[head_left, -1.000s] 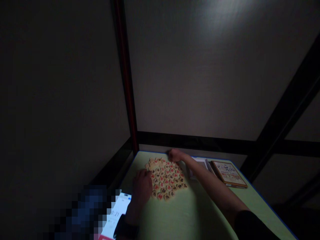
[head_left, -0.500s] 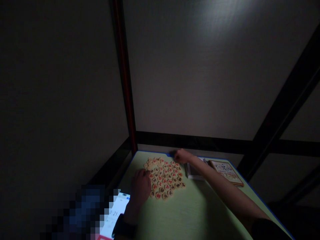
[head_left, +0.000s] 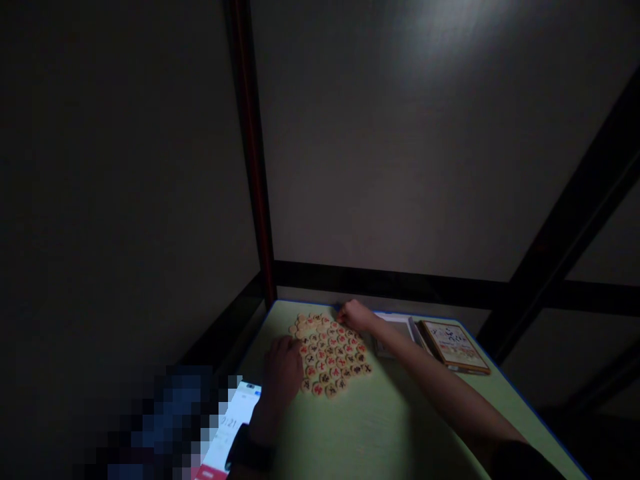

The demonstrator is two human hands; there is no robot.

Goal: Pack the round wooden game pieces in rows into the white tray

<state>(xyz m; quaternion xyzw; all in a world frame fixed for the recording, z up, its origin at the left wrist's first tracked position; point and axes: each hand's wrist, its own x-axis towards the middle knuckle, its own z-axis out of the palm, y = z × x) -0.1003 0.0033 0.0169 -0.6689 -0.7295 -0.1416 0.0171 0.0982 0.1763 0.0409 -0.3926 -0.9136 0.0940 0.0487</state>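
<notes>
Right of left grip (head_left: 284,365), this side of right grip (head_left: 353,315), round marked pieces (head_left: 331,362) are lying bunched on bench (head_left: 360,427). Both grips are bordering them; can't tell if clenched or grasping. Tray (head_left: 415,331), printed box (head_left: 457,343) are sitting right of right grip.

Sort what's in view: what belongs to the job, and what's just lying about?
Part of the job:
round pieces, most marked red or black
left hand, at their left edge
right hand, at their far edge

Seemingly just lying about:
open box, partly hidden
printed box, far right
lit phone, lower left
</notes>
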